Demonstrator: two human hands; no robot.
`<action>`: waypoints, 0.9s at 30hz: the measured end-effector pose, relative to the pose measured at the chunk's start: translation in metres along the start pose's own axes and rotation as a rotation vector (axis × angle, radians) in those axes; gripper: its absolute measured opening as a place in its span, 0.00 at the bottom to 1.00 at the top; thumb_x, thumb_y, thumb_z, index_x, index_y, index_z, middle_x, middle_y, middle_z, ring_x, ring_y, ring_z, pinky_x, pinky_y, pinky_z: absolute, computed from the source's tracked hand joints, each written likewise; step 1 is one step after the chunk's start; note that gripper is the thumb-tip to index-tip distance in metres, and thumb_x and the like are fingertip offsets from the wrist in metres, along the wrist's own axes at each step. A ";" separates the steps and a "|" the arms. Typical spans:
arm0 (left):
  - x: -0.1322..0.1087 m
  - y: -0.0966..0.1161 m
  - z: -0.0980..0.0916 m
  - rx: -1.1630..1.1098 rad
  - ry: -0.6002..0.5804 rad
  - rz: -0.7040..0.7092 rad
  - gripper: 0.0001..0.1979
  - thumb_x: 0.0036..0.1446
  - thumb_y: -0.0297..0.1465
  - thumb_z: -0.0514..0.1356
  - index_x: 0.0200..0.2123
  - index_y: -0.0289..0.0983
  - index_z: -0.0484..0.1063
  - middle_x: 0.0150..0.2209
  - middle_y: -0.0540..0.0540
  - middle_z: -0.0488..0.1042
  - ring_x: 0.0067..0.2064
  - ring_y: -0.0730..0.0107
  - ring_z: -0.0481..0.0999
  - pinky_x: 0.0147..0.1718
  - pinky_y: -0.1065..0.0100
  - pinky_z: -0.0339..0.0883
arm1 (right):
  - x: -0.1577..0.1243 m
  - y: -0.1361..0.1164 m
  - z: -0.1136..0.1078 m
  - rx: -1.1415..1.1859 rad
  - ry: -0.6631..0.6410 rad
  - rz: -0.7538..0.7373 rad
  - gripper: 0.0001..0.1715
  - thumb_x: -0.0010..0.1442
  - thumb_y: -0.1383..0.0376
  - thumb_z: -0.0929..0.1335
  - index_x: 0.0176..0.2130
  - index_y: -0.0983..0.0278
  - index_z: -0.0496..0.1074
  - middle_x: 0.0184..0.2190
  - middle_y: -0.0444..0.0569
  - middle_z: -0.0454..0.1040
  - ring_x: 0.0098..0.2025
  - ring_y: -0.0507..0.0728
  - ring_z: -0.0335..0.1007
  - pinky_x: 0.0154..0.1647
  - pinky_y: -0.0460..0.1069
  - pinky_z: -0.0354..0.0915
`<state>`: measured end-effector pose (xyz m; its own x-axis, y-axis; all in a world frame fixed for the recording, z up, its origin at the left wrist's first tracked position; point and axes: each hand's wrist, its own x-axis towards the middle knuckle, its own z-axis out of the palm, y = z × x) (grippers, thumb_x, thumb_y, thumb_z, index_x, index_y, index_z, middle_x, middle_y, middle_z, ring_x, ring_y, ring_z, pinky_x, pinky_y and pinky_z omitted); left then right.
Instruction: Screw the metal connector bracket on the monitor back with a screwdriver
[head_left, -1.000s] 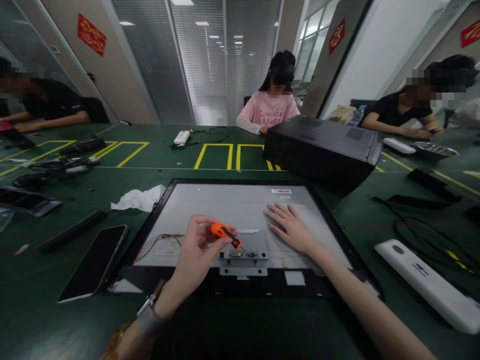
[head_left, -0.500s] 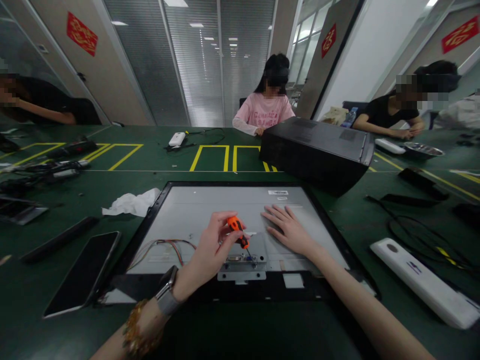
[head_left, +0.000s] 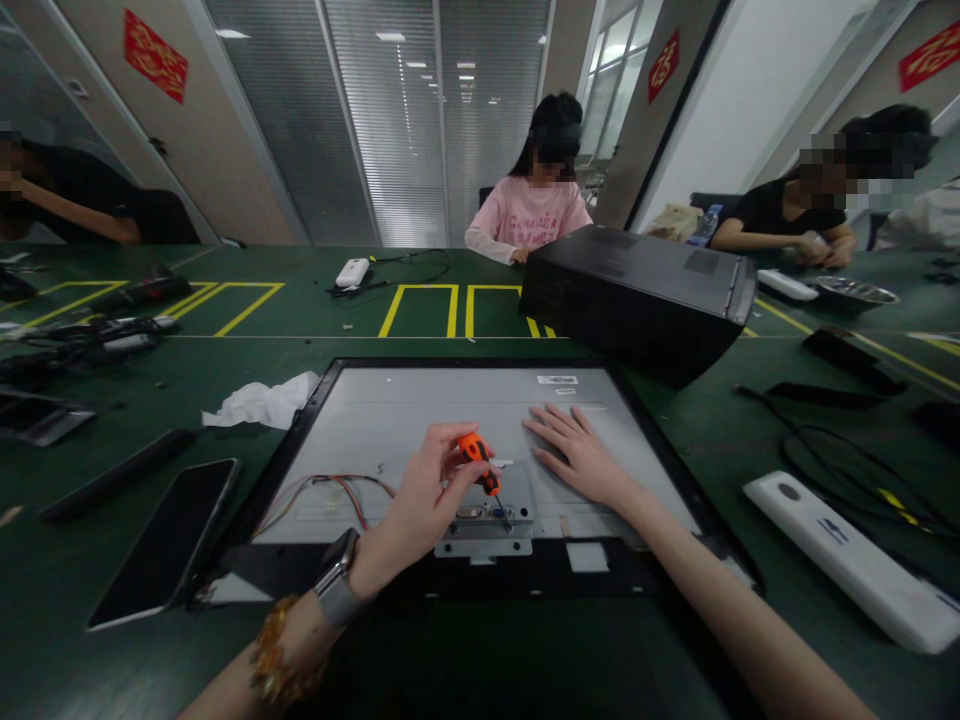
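A monitor panel (head_left: pixel 420 415) lies face down on the green table, its grey metal back up and a black frame around it. My left hand (head_left: pixel 420 505) pinches a small orange-handled screwdriver (head_left: pixel 480 463), whose tip points down at the metal connector bracket (head_left: pixel 484 530) on the panel's near edge. My right hand (head_left: pixel 581 457) rests flat on the grey back just right of the bracket, fingers spread. Coloured wires (head_left: pixel 330 492) run across the panel to the left of my left hand.
A black computer case (head_left: pixel 637 295) lies behind the panel. A phone (head_left: pixel 169 540) and a black strip (head_left: pixel 112 475) lie at left, a crumpled tissue (head_left: pixel 259 402) beyond them. A white bar (head_left: pixel 855 560) and black cables (head_left: pixel 847 460) lie at right. Three other people sit around the table.
My left hand has moved right and turned the screwdriver from nearly level to steep, tip down at the bracket. My right hand has stayed flat on the panel.
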<state>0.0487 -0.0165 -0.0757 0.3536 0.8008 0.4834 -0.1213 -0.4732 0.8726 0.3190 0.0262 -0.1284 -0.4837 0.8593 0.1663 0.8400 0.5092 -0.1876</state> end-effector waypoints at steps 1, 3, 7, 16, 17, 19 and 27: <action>0.000 0.000 0.000 0.000 0.000 0.003 0.13 0.69 0.29 0.55 0.55 0.40 0.59 0.43 0.44 0.72 0.41 0.65 0.80 0.38 0.64 0.78 | 0.000 0.000 0.000 0.003 0.002 0.000 0.28 0.70 0.54 0.58 0.66 0.57 0.59 0.68 0.50 0.57 0.70 0.64 0.47 0.67 0.69 0.44; -0.001 -0.002 0.001 -0.001 -0.003 0.006 0.13 0.69 0.28 0.55 0.55 0.40 0.59 0.43 0.44 0.72 0.41 0.65 0.80 0.38 0.64 0.78 | 0.000 0.000 0.000 0.003 0.001 -0.002 0.28 0.70 0.54 0.58 0.66 0.57 0.59 0.68 0.50 0.57 0.70 0.64 0.46 0.67 0.69 0.44; -0.002 -0.005 0.002 0.005 -0.013 0.011 0.14 0.69 0.28 0.55 0.55 0.42 0.59 0.43 0.45 0.72 0.40 0.66 0.80 0.38 0.64 0.78 | 0.000 0.000 0.000 0.001 -0.004 0.001 0.28 0.70 0.55 0.58 0.66 0.57 0.59 0.68 0.50 0.57 0.70 0.64 0.47 0.67 0.69 0.44; 0.000 0.018 -0.003 0.235 -0.117 0.022 0.14 0.68 0.28 0.54 0.56 0.41 0.62 0.51 0.40 0.70 0.46 0.63 0.78 0.45 0.61 0.75 | 0.000 0.000 0.000 0.025 -0.002 -0.002 0.28 0.70 0.54 0.59 0.66 0.57 0.60 0.68 0.51 0.57 0.70 0.64 0.47 0.67 0.69 0.43; 0.001 0.022 -0.003 0.229 -0.121 0.015 0.13 0.69 0.28 0.52 0.55 0.41 0.63 0.52 0.40 0.69 0.49 0.62 0.77 0.46 0.60 0.74 | 0.000 0.000 0.000 0.025 -0.003 0.000 0.28 0.70 0.55 0.59 0.66 0.57 0.60 0.68 0.51 0.57 0.70 0.65 0.47 0.67 0.69 0.43; 0.002 0.028 -0.001 0.174 -0.089 0.006 0.11 0.70 0.28 0.50 0.53 0.40 0.64 0.53 0.40 0.69 0.51 0.61 0.76 0.47 0.60 0.73 | 0.000 0.000 0.000 0.025 -0.003 0.002 0.28 0.70 0.55 0.59 0.66 0.57 0.59 0.68 0.51 0.57 0.70 0.64 0.46 0.67 0.69 0.43; 0.008 0.030 0.002 0.265 -0.030 0.070 0.08 0.66 0.27 0.58 0.47 0.39 0.70 0.43 0.45 0.75 0.42 0.69 0.77 0.41 0.67 0.73 | 0.000 0.000 0.000 0.021 0.000 -0.004 0.28 0.70 0.55 0.58 0.66 0.57 0.60 0.68 0.51 0.57 0.70 0.64 0.46 0.67 0.69 0.43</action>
<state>0.0498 -0.0254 -0.0455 0.3805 0.7537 0.5358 0.0996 -0.6094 0.7865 0.3194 0.0264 -0.1287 -0.4874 0.8570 0.1674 0.8324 0.5139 -0.2072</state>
